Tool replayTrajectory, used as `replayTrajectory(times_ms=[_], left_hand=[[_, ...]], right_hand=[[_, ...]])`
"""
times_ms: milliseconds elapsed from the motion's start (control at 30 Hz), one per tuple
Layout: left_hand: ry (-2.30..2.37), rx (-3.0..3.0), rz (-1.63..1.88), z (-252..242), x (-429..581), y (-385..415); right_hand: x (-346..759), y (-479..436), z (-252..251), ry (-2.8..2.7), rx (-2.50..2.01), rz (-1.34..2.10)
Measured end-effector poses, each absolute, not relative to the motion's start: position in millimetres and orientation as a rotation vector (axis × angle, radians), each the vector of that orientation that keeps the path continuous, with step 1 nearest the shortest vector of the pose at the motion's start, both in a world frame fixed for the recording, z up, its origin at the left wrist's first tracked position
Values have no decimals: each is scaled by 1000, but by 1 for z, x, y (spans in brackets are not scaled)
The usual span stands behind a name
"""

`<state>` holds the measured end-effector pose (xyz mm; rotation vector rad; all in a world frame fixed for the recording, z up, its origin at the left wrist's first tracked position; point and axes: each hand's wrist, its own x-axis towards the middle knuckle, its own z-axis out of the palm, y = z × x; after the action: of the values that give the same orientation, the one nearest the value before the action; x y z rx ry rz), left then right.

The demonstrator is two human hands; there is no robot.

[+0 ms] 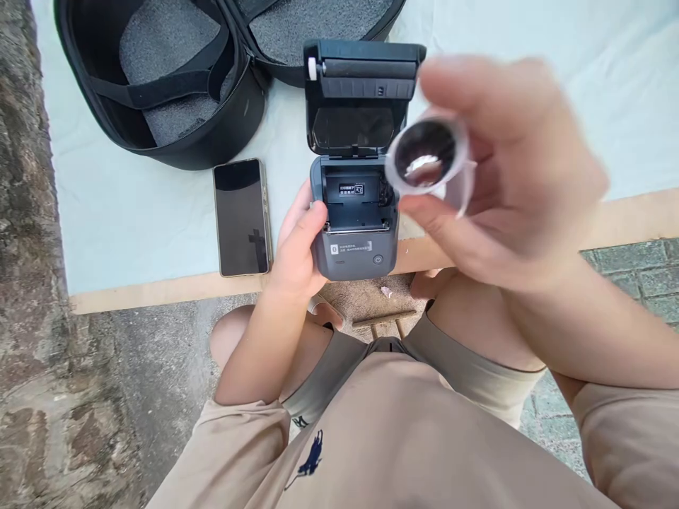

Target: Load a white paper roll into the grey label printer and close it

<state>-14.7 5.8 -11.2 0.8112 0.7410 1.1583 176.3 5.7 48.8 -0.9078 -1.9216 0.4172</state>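
A small dark grey printer [354, 247] stands at the near edge of the table with its lid [361, 92] swung up and its paper bay bare. My left hand [297, 247] grips the printer's left side, thumb on its front corner. My right hand [498, 170], blurred and close to the camera, pinches a white paper roll [427, 155] with a dark hollow core. The roll hangs above and just right of the open bay, a loose strip trailing from it.
A black phone [242, 215] lies face up left of the printer. An open black carry case [175, 78] with grey foam sits at the back left. The pale table cover [132, 212] ends at a wooden edge [159, 290]; my knees and rough ground lie below.
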Motion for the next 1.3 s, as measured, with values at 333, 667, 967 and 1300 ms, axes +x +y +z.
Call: replayTrajectory(times_ms=[333,667,967,1300], left_hand=[[712,795,1105,-12,-17,3],[702,778,1093,-10,-17,1],[673,747,1104,-6,-15,2],[682,793,1145,-15,-17,5]], right_hand=[[158,11,37,-2160,-1278,25],[157,17,28,-2233,-1171,-13],[159,5,34,-2222,-1031,32],[162,-1,27,-2302,-846,79]])
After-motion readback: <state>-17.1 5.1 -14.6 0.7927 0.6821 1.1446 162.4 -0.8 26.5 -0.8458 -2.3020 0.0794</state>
